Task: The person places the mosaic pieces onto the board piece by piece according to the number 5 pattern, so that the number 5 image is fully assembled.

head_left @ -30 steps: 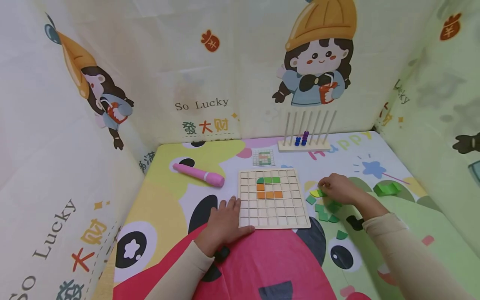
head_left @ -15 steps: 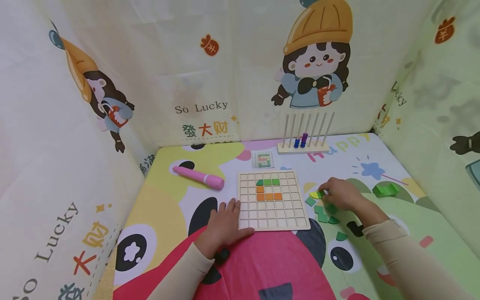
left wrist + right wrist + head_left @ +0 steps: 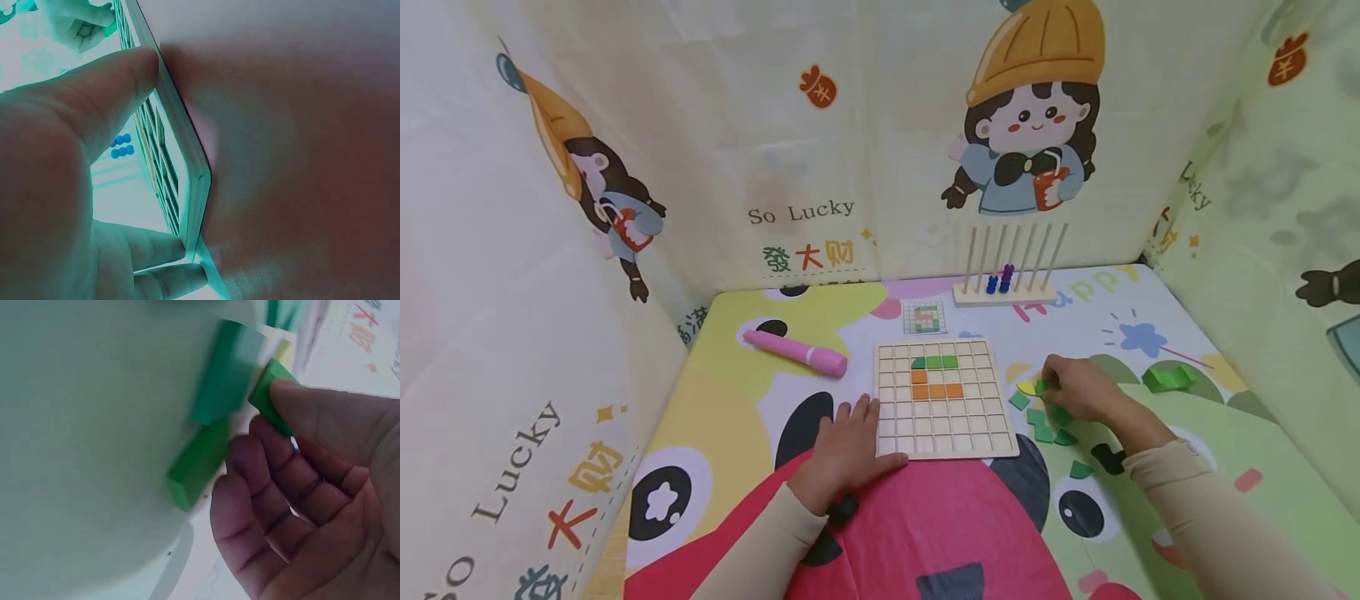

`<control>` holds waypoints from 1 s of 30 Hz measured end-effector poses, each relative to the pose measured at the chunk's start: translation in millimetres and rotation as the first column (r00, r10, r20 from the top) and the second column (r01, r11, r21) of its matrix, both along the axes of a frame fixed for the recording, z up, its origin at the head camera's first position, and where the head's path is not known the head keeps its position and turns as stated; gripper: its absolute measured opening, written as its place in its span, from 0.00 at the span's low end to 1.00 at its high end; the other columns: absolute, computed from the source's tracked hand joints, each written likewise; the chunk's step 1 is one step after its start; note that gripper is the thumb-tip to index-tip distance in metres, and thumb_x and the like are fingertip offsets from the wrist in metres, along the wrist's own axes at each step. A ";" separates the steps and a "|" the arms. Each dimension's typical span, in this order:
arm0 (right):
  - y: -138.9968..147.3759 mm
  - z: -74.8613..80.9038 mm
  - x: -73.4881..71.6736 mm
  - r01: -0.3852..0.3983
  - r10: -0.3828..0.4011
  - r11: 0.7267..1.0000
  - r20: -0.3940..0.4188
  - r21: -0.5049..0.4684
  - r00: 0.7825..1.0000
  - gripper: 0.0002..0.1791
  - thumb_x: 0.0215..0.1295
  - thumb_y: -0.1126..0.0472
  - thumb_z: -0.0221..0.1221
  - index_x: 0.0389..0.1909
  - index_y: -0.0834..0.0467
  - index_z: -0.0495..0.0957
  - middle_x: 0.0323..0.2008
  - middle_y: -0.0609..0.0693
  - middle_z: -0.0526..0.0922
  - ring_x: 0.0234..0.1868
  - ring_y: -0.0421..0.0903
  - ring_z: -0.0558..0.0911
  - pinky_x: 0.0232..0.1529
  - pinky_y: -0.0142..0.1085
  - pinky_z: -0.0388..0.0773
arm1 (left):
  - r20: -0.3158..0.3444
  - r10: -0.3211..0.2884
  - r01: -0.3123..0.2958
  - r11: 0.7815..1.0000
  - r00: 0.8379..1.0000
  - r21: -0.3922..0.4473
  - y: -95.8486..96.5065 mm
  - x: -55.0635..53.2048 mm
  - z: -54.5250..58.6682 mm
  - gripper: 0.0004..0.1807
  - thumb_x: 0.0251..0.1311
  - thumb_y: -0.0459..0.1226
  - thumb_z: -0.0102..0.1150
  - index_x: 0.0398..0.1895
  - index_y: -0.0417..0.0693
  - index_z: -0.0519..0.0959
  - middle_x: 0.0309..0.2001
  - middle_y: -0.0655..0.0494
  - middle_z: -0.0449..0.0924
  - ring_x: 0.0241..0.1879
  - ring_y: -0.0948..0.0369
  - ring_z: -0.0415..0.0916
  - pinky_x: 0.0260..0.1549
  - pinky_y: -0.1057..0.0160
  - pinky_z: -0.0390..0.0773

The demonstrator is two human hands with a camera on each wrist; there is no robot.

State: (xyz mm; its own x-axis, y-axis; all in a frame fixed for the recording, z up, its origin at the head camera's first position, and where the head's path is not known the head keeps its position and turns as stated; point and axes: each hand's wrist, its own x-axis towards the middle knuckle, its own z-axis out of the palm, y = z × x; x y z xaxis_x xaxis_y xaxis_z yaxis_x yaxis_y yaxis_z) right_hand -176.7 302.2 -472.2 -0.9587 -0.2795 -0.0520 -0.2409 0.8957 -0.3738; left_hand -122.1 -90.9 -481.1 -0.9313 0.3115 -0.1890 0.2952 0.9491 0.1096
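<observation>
My left hand (image 3: pixel 842 450) lies at the near left corner of a wooden grid board (image 3: pixel 977 421). In the left wrist view its thumb (image 3: pixel 125 75) touches one edge, and fairly straight fingers lie along the other. Green tiles (image 3: pixel 936 362) and orange tiles (image 3: pixel 937 391) sit in the board's squares. Right of the board, my right hand (image 3: pixel 1082 390) pinches a small green tile (image 3: pixel 270 394) between thumb and index finger. More green tiles (image 3: pixel 1040 423) lie loose by that hand, with a yellow piece (image 3: pixel 1025 388) beside them.
Behind the board lies a small pattern card (image 3: pixel 925 317). A wooden peg rack (image 3: pixel 1003 296) with blue and purple beads stands at the back. A pink marker-shaped stick (image 3: pixel 797 351) lies left, and a green block (image 3: pixel 1170 378) sits far right. Printed cloth surrounds the table.
My right hand has shifted slightly among the loose pieces, and a green tile shows at its fingertips. The left hand keeps its place at the board.
</observation>
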 end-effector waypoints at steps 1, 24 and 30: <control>-0.1 0.4 0.0 -0.003 0.003 1.000 0.009 -0.014 1.000 0.09 0.63 0.63 0.68 0.40 0.60 0.78 0.34 0.52 0.82 0.32 0.48 0.76 0.37 0.45 0.77 | 0.002 0.000 0.000 1.000 1.000 0.001 -0.4 0.1 -0.7 0.59 0.53 0.70 0.65 0.81 0.45 0.60 0.77 0.44 0.63 0.72 0.43 0.64 0.59 0.37 0.74; -74.3 17.4 -65.1 -0.140 0.170 0.968 0.133 -0.210 0.976 0.04 0.77 0.63 0.56 0.45 0.60 0.73 0.39 0.54 0.77 0.38 0.49 0.74 0.42 0.45 0.71 | 0.003 -0.005 0.005 1.000 1.000 -0.012 -3.5 -1.4 5.2 0.59 0.54 0.70 0.64 0.81 0.45 0.60 0.77 0.45 0.63 0.72 0.44 0.64 0.60 0.38 0.74; -89.9 13.1 -77.5 -0.130 0.160 0.972 0.146 -0.197 0.976 0.03 0.75 0.63 0.57 0.44 0.59 0.74 0.37 0.52 0.77 0.39 0.50 0.74 0.43 0.44 0.70 | 0.007 -0.009 0.009 1.000 1.000 0.001 -3.0 -1.5 7.5 0.59 0.54 0.70 0.64 0.80 0.44 0.60 0.77 0.44 0.63 0.72 0.44 0.64 0.60 0.38 0.73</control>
State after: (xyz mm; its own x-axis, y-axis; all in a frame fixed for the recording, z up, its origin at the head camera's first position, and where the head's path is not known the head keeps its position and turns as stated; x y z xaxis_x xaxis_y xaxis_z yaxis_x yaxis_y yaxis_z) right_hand -254.2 212.3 -459.1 -0.8905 -0.4342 -0.1358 -0.2865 0.7671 -0.5739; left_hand -123.6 -93.9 -473.7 -0.9270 0.3204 -0.1949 0.3033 0.9462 0.1129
